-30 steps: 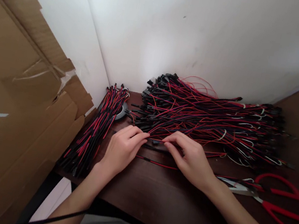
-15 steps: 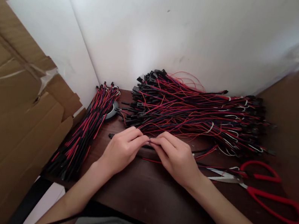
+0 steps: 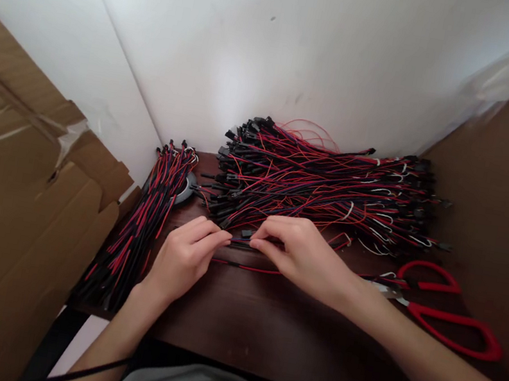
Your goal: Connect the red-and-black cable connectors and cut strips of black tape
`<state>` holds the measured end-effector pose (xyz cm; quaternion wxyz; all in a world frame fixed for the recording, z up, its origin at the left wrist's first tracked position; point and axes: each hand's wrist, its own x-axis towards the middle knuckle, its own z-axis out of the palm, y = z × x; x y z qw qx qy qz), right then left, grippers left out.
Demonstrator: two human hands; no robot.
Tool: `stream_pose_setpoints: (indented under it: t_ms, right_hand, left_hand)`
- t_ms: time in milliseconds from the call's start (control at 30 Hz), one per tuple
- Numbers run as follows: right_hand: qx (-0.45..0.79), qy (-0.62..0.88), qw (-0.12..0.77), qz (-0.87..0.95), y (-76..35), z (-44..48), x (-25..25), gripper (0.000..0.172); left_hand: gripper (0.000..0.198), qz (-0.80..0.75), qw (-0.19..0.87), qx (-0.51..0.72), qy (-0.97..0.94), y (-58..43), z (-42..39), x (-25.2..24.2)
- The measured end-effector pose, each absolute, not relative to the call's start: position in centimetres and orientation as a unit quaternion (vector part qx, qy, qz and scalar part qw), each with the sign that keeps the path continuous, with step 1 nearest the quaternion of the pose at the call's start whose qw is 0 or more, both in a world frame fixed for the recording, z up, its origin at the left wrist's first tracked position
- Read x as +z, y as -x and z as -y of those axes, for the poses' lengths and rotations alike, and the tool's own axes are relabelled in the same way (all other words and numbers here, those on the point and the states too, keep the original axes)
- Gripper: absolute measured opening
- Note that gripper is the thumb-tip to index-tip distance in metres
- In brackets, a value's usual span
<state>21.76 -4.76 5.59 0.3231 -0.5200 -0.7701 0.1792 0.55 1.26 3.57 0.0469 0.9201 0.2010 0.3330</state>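
Both hands pinched on one red-and-black wire point(image 3: 237, 240) at the front of the heap point(image 3: 323, 186).

My left hand point(image 3: 182, 259) closes thumb and fingers on the wire from the left. My right hand point(image 3: 304, 257) grips it from the right beside its small black connector point(image 3: 246, 233), our fingertips nearly meeting. The wire sits just over the dark table point(image 3: 261, 328), against the heap's near edge. A sorted bundle point(image 3: 146, 224) lies left by the cardboard point(image 3: 12, 208), red scissors point(image 3: 439, 309) right.

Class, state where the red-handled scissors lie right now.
In the head view the scissors lie at the right of the dark table, just right of the right hand and in front of the big wire pile.
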Motion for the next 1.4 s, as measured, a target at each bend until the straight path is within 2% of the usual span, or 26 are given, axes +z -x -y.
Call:
stream_pose_setpoints:
  t_ms: [167, 500, 733, 833, 967, 1067, 1133, 1233, 1300, 1400]
  right_hand:
    - [0.144, 0.543, 0.287, 0.776, -22.3, 5.6, 5.8, 0.014]
    - [0.093, 0.567, 0.283, 0.768, -23.9, 8.9, 3.6, 0.020]
    - [0.146, 0.569, 0.289, 0.756, -25.8, 9.5, 2.9, 0.021]
    - [0.150, 0.578, 0.306, 0.741, -25.8, 9.6, 2.6, 0.017]
    - [0.073, 0.602, 0.354, 0.712, -24.4, 9.7, 2.8, 0.010]
    - [0.041, 0.595, 0.366, 0.714, -23.4, 9.9, 3.3, 0.012]
    - [0.072, 0.596, 0.380, 0.704, -23.1, 10.2, 3.8, 0.014]
    - [0.202, 0.617, 0.398, 0.648, -23.1, 10.3, 4.5, 0.017]
    - [0.292, 0.631, 0.394, 0.601, -23.2, 10.2, 4.9, 0.024]
    - [0.355, 0.634, 0.385, 0.569, -23.2, 9.7, 5.1, 0.032]
  left_hand:
    - [0.017, -0.205, 0.081, 0.359, -0.907, -0.7, -0.6, 3.0]
    - [0.019, -0.209, 0.108, 0.342, -0.910, -1.1, 0.4, 1.5]
    - [0.017, -0.200, 0.112, 0.333, -0.915, -1.5, 0.2, 1.2]
    - [0.017, -0.197, 0.109, 0.328, -0.917, -1.6, 0.4, 1.8]
    - [0.018, -0.202, 0.103, 0.327, -0.917, -1.6, 0.6, 2.8]
    - [0.017, -0.202, 0.084, 0.323, -0.921, -1.3, 0.6, 3.2]
    - [0.018, -0.201, 0.069, 0.318, -0.924, -1.2, 0.5, 3.2]
    - [0.017, -0.198, 0.058, 0.319, -0.925, -1.2, 0.3, 3.0]
    - [0.016, -0.195, 0.057, 0.325, -0.924, -1.2, 0.2, 2.9]
    - [0.015, -0.193, 0.052, 0.332, -0.922, -1.2, 0.1, 2.8]
